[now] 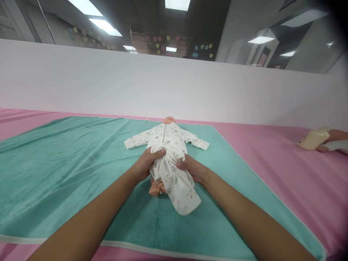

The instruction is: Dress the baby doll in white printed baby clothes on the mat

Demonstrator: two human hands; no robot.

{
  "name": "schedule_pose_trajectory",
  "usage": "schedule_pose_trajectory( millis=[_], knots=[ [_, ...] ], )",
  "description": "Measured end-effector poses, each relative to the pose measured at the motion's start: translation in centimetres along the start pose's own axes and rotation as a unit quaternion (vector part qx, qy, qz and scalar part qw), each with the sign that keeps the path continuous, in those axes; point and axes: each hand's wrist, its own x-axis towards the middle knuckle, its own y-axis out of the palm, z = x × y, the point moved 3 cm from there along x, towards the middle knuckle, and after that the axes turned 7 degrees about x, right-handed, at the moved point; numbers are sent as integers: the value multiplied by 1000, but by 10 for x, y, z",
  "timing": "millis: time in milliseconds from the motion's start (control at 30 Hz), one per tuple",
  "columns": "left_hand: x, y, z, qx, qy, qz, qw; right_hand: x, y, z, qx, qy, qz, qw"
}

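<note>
A baby doll [155, 189] lies on its back on a teal blanket [67, 174], its head toward the wall and its feet toward me. It is dressed in a white patterned romper [168, 136] with a front closure and both sleeves spread sideways. My left hand [146, 163] is closed on bunched romper cloth at the doll's left-hand side in view, thumb on top. My right hand [191, 167] grips the cloth on the other side. One loose leg of the romper hangs toward me past my right hand. Bare doll feet show below the cloth; the legs are mostly hidden.
Pink cloth [258, 152] surrounds the blanket. A white wall [136, 83] rises behind, with dark glass [176, 32] above it. At the right edge lies a pale yellow item [315, 138] beside what looks like another doll's limb [337, 136].
</note>
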Motion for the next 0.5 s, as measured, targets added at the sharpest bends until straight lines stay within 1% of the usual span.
schedule_pose_trajectory(
  millis=[33,100,133,200,267,333,400,500],
  knots=[
    [0,0,0,-15,1,-4,1000,-1,1,0,-21,26,21,999],
    [0,1,0,-33,-5,5,999,-2,2,0,-70,66,36,995],
    [0,3,0,-38,-12,14,999,-2,3,0,-89,72,33,993],
    [0,6,0,-48,-22,31,998,-2,3,-1,-96,65,15,993],
    [0,6,1,-62,-22,32,997,0,3,-4,-68,40,-19,997],
    [1,5,2,-67,-26,28,997,2,2,-7,-23,1,-59,998],
    [1,3,3,-50,-40,35,997,5,0,-9,7,-43,-94,995],
    [0,3,-1,24,-44,87,995,8,-3,-9,11,-98,-131,987]
  ],
)
